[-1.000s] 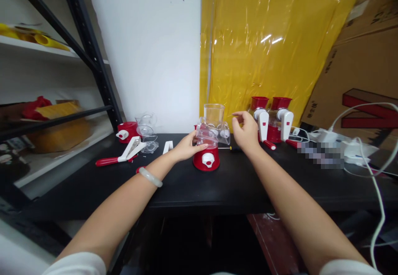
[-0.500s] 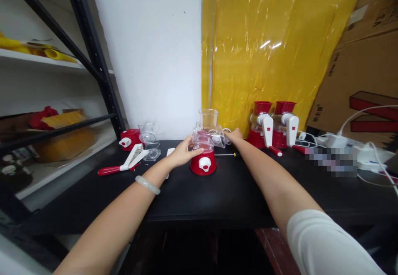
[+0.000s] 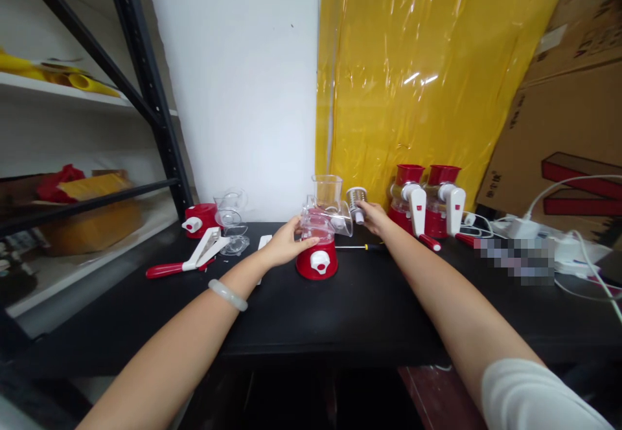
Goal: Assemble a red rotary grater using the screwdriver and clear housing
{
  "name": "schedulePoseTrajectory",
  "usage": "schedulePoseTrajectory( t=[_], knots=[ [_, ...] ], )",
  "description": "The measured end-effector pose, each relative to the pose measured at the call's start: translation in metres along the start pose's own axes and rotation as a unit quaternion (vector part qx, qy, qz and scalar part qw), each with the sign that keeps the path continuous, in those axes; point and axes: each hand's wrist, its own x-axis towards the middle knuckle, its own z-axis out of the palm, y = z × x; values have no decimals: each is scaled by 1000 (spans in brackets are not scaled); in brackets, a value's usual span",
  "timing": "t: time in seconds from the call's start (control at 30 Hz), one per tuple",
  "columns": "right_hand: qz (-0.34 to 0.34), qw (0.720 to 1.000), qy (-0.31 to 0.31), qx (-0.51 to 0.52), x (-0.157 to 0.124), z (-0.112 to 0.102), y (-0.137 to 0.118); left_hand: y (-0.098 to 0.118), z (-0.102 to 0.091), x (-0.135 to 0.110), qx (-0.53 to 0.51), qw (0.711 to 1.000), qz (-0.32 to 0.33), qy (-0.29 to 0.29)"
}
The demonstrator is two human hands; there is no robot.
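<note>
A rotary grater body (image 3: 317, 263), red at the base with a white knob in front, stands upright on the black table. Its clear plastic housing (image 3: 326, 190) has a square chute on top and a round opening facing right. My left hand (image 3: 286, 242) is closed around the left side of the housing, thumb across the front. To the right of the opening, my right hand (image 3: 376, 217) grips a grater drum (image 3: 357, 200), a perforated metal cylinder with a white end and stem. The drum is apart from the housing. Behind the base lies a screwdriver (image 3: 357, 247).
Two assembled red graters (image 3: 411, 200) with white cranks stand at the right. Further right lie white cables and a power strip (image 3: 576, 252). At the left are another red base (image 3: 201, 217), clear parts (image 3: 234, 223) and a crank handle (image 3: 189, 261). A black shelf frame (image 3: 140, 74) borders the left.
My right hand has drawn the grater drum rightward, away from the housing's opening, so the drum now shows clearly. My left hand keeps its hold on the grater body.
</note>
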Motion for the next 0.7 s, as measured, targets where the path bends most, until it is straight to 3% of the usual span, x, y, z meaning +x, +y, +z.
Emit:
schedulePoseTrajectory(
  t=[0.07, 0.13, 0.23, 0.37, 0.5, 0.7],
  knots=[
    [-8, 999, -32, 42, -14, -1, -9, 1, 1, 0, 5, 1000, 2, 2],
    [-12, 980, -84, 179, -30, -2, -16, 2, 2, -1, 25, 1000, 0, 10],
    [-42, 963, -76, 255, -49, -6, -19, 0, 2, -3, 62, 998, 0, 29],
    [-64, 960, -83, 259, -59, -13, -15, -10, 1, -6, 98, 994, 6, 54],
    [-77, 956, -81, 272, -55, -16, -11, -19, -1, -5, 136, 985, 58, 88],
    [-58, 953, -71, 288, -56, -9, -7, -19, 2, -4, 148, 976, 101, 125]
  ],
)
